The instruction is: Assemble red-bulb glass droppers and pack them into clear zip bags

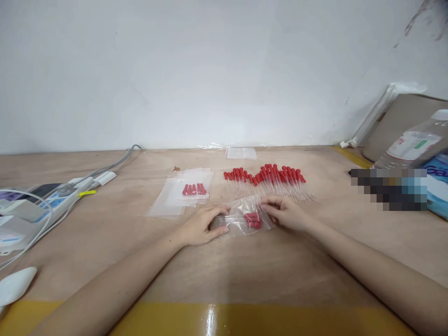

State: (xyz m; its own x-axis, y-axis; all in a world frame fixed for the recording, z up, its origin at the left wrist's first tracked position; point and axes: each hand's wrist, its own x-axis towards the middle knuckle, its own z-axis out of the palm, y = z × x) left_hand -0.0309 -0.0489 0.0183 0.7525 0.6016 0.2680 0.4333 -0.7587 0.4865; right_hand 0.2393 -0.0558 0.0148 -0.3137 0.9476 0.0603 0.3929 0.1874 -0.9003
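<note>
A clear plastic bag lies on the table between my hands, with several glass droppers inside whose red rubber bulbs sit toward its right end. My left hand grips the bag's left end, thumb at the near side and fingers at the far side. At the right edge, my right hand pinches the bag between thumb and fingers. Just beyond it, a row of loose red-bulbed droppers is spread out. Left of them, more red bulbs rest on a stack of clear bags.
Another flat bag lies by the wall. On the left are a power strip with cables and a white rounded object. A plastic bottle and a blue package stand on the right, beside a blurred-out patch.
</note>
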